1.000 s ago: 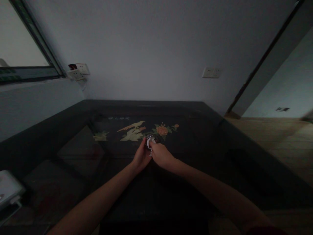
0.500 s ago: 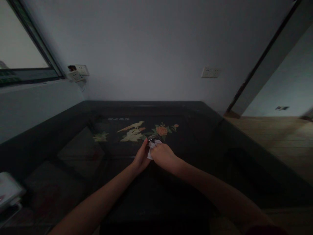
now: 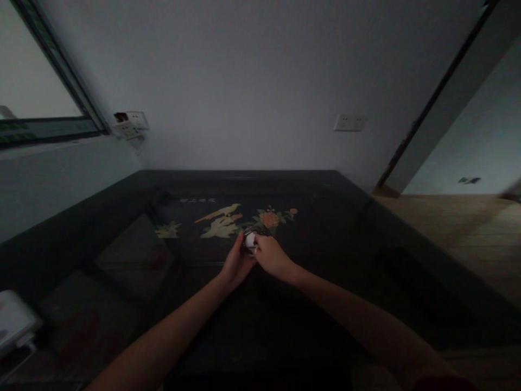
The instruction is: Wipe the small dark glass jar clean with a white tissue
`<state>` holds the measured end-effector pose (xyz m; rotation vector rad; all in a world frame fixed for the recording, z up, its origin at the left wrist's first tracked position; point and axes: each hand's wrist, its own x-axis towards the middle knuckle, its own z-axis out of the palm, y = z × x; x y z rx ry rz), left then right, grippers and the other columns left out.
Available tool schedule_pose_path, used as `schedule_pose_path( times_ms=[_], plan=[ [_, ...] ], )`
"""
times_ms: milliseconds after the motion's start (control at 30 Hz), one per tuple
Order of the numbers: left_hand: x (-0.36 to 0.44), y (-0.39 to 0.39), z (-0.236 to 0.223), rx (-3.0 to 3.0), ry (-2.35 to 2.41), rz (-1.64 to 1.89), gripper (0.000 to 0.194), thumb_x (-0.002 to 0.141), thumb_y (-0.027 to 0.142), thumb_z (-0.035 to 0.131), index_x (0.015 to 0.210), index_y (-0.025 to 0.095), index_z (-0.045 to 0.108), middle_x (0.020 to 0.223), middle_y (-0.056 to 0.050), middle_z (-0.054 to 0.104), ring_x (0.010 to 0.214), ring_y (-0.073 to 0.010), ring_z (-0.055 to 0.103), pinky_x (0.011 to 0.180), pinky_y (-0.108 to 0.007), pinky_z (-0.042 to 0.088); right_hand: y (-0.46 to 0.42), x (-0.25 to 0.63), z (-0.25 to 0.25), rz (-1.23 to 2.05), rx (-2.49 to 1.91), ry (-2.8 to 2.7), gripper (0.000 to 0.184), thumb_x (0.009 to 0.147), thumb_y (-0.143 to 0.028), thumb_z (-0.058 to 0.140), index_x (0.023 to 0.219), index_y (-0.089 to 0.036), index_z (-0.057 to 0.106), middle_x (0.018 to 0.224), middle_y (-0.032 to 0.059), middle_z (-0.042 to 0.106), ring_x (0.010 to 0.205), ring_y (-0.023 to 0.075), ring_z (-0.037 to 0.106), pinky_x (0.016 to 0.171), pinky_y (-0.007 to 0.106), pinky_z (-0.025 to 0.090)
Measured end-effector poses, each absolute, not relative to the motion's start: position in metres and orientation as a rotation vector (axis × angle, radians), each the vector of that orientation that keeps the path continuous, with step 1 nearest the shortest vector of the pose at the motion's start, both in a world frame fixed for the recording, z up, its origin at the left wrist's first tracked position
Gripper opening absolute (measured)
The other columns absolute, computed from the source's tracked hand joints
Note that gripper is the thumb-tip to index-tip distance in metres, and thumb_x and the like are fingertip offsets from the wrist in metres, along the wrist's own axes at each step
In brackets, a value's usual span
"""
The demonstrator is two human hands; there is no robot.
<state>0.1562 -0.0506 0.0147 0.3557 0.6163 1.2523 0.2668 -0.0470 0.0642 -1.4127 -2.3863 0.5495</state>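
My left hand [image 3: 235,265] is wrapped around the side of a small, shiny, round metal container [image 3: 246,232] held over the dark tabletop. Bunched in my right hand [image 3: 272,256] is a piece of white tissue [image 3: 249,240], pressed at the mouth of the container. The right fingers are curled and partly hide both tissue and container. Dim light leaves the container's exact kind unclear. Both hands are close together, just in front of a bird-and-flower picture [image 3: 222,218] on the table's surface.
The dark glossy table [image 3: 334,201] meets a pale wall. At the left edge stands a white object [image 3: 16,317]. A dark, long shape [image 3: 419,279] shows on the right. Wall sockets [image 3: 349,123] and a socket with an adapter [image 3: 128,128] are above the table.
My right hand has shifted slightly, and the tissue is tucked further into the container, with less hanging below. More of the shiny rim shows. My left hand stays nearly in place.
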Motion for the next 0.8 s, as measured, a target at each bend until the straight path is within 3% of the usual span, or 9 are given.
schedule_pose_path(
  times_ms=[167, 333, 467, 800],
  plan=[
    [0.157, -0.051, 0.017, 0.323, 0.630, 1.259, 0.034, 0.093, 0.034, 0.039, 0.085, 0.014, 0.065, 0.078, -0.005, 0.069, 0.076, -0.0157, 0.065, 0.078, -0.027, 0.049, -0.048, 0.267, 0.066, 0.600, -1.346, -2.355, 0.030, 0.080, -0.005, 0.039, 0.098, -0.014, 0.061, 0.096, 0.0097, 0.069, 0.086, 0.0173, 0.064, 0.071, 0.023, 0.043],
    [0.157, -0.053, 0.019, 0.348, 0.599, 1.192, 0.042, 0.094, 0.036, 0.033, 0.086, 0.011, 0.066, 0.078, -0.007, 0.069, 0.086, -0.0187, 0.065, 0.085, -0.029, 0.047, -0.058, 0.266, 0.072, 0.371, -1.345, -2.608, 0.029, 0.083, -0.008, 0.040, 0.104, -0.015, 0.058, 0.099, 0.0110, 0.068, 0.090, 0.0208, 0.065, 0.074, 0.028, 0.044],
    [0.156, -0.055, 0.021, 0.352, 0.610, 1.158, 0.039, 0.093, 0.037, 0.039, 0.082, 0.011, 0.066, 0.077, -0.007, 0.069, 0.087, -0.0197, 0.065, 0.087, -0.030, 0.046, -0.063, 0.269, 0.076, 0.136, -1.261, -2.808, 0.027, 0.085, -0.009, 0.039, 0.104, -0.011, 0.058, 0.099, 0.0134, 0.068, 0.090, 0.0240, 0.065, 0.071, 0.032, 0.049],
    [0.161, -0.058, 0.024, 0.383, 0.668, 1.213, 0.030, 0.092, 0.031, 0.041, 0.091, 0.013, 0.066, 0.088, -0.007, 0.070, 0.092, -0.0194, 0.065, 0.090, -0.029, 0.044, -0.064, 0.265, 0.072, -0.118, -1.267, -2.944, 0.026, 0.085, -0.007, 0.042, 0.090, -0.008, 0.068, 0.091, 0.0171, 0.070, 0.085, 0.0245, 0.066, 0.067, 0.032, 0.050]
  ],
)
